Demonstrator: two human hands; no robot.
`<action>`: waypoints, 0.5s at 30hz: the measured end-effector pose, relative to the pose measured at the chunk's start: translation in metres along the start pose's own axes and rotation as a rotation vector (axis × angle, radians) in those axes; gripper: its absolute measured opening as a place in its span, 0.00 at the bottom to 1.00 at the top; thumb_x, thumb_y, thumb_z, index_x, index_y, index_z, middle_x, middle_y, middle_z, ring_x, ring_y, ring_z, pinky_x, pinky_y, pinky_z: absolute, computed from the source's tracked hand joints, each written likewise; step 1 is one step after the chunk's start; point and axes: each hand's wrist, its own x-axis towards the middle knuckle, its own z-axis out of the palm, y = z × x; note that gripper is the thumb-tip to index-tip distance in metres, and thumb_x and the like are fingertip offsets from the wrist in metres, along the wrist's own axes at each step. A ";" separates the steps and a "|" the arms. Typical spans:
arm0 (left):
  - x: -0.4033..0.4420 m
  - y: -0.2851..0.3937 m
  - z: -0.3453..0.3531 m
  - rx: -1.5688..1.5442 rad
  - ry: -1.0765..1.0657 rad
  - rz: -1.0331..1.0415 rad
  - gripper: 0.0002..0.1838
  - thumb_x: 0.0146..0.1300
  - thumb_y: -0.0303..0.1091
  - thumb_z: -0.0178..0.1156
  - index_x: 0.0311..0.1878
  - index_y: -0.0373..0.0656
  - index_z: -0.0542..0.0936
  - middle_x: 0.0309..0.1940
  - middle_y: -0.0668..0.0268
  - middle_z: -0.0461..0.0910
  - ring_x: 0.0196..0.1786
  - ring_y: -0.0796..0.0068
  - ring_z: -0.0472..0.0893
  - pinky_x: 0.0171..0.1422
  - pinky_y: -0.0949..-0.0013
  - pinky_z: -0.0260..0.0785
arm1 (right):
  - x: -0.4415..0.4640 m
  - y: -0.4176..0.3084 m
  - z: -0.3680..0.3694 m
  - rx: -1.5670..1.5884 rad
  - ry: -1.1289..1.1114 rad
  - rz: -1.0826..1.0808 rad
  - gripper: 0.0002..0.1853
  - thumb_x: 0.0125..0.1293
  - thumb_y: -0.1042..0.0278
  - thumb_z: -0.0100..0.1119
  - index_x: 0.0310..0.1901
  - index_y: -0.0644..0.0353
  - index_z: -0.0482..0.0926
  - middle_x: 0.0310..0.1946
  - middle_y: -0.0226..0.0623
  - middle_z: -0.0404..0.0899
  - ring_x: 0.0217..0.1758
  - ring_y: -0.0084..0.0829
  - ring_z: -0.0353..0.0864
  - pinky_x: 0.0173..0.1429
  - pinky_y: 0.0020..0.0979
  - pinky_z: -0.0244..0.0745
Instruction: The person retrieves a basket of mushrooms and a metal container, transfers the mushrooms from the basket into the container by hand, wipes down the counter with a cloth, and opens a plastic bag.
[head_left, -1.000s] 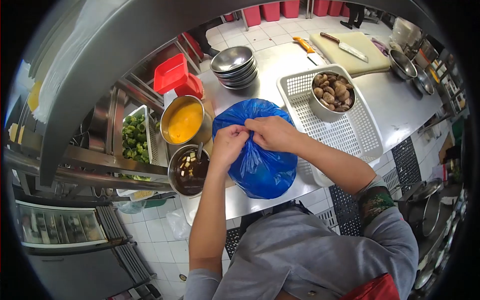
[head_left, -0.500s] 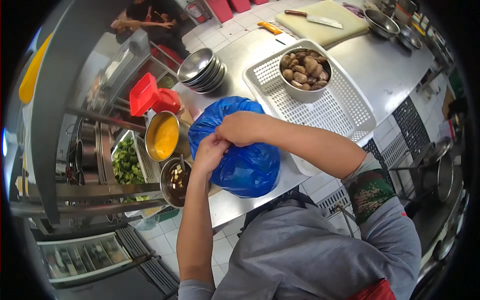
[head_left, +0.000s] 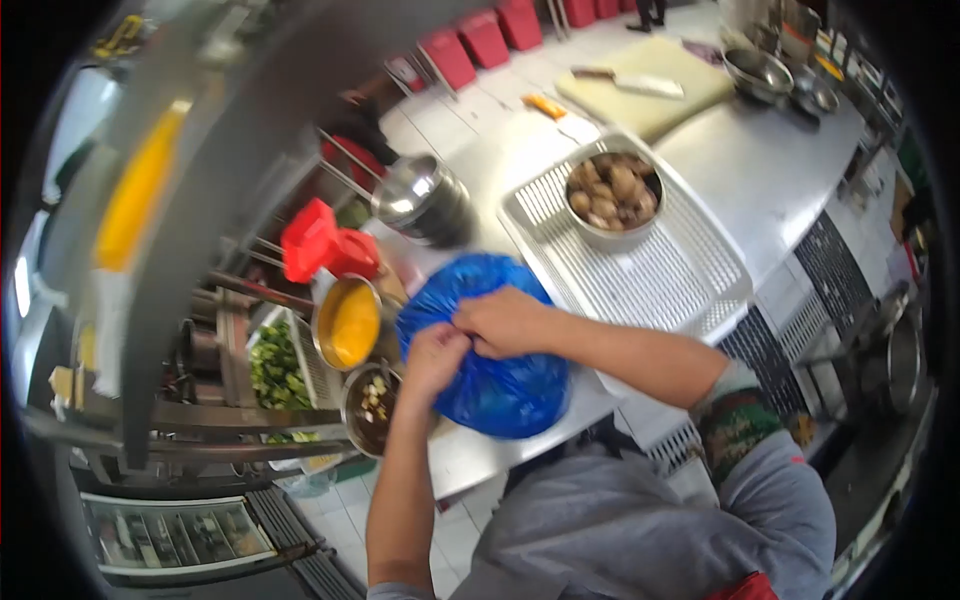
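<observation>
A full blue plastic bag [head_left: 510, 395] rests on the steel table, its gathered top pinched between my two hands. My left hand [head_left: 437, 357] closes on the gathered plastic from the left. From the right, my right hand [head_left: 503, 322] grips the same gathered part, its fingertips close against the left ones. Left of the bag stand a pot of yellow liquid [head_left: 353, 325] and a bowl of dark sauce with pale cubes [head_left: 373, 408]. A white perforated basket [head_left: 680, 265] lies to the right, holding a metal pot of brown mushrooms [head_left: 612, 238].
Stacked metal bowls [head_left: 425, 205] stand behind the bag, near red containers [head_left: 310, 240]. A knife [head_left: 648, 86] lies on the cutting board [head_left: 640, 108] at the far side. Green vegetables [head_left: 278, 368] fill a tray at the left. Metal shelving [head_left: 200, 417] runs along the left.
The camera view has shifted and turned, so the table items sit elsewhere in the frame. Both hands have stayed at the gathered top of the bag, with small finger movements.
</observation>
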 end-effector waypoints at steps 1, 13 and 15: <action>0.007 -0.012 0.000 0.072 0.029 0.105 0.14 0.64 0.37 0.62 0.44 0.37 0.85 0.34 0.65 0.86 0.36 0.74 0.83 0.44 0.70 0.75 | 0.001 -0.002 -0.006 0.011 -0.015 -0.001 0.13 0.56 0.64 0.61 0.43 0.58 0.80 0.39 0.42 0.82 0.43 0.48 0.85 0.42 0.48 0.81; 0.000 -0.019 -0.006 -0.007 0.072 0.147 0.16 0.67 0.41 0.55 0.45 0.38 0.83 0.40 0.52 0.85 0.48 0.57 0.84 0.55 0.61 0.73 | -0.015 -0.086 -0.089 -0.165 -0.132 0.124 0.12 0.63 0.61 0.63 0.44 0.57 0.80 0.42 0.41 0.82 0.45 0.45 0.85 0.45 0.48 0.80; -0.001 -0.037 -0.002 -0.309 0.074 0.343 0.11 0.69 0.38 0.56 0.44 0.40 0.80 0.35 0.67 0.80 0.41 0.76 0.78 0.49 0.71 0.70 | -0.019 -0.167 -0.191 0.031 0.077 -0.225 0.11 0.64 0.65 0.62 0.48 0.55 0.81 0.40 0.37 0.83 0.41 0.38 0.86 0.40 0.39 0.82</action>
